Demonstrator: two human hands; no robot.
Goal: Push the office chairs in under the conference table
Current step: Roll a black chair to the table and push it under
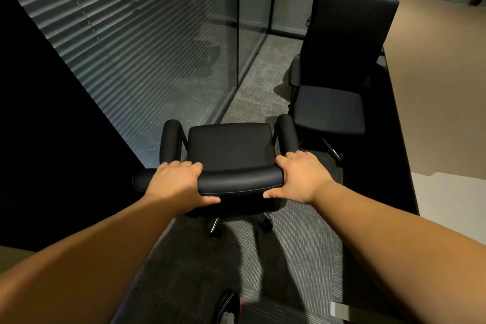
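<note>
chair [231,150] backrest between both hands [178,179]

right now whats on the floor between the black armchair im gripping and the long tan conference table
In the head view, only bare grey carpet separates the gripped black armchair from the tan conference table; the second black chair sits farther ahead.

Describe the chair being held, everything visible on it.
The near chair is a black office chair, upholstered in what looks like smooth leather-like material. Seen from behind and above: a padded backrest top edge, a flat square seat, two padded armrests on dark frames, and a metal star base with casters below. It stands upright on grey carpet, facing away from the person, out in the aisle left of the conference table, not under it. The left hand and right hand grip the backrest top.
</note>
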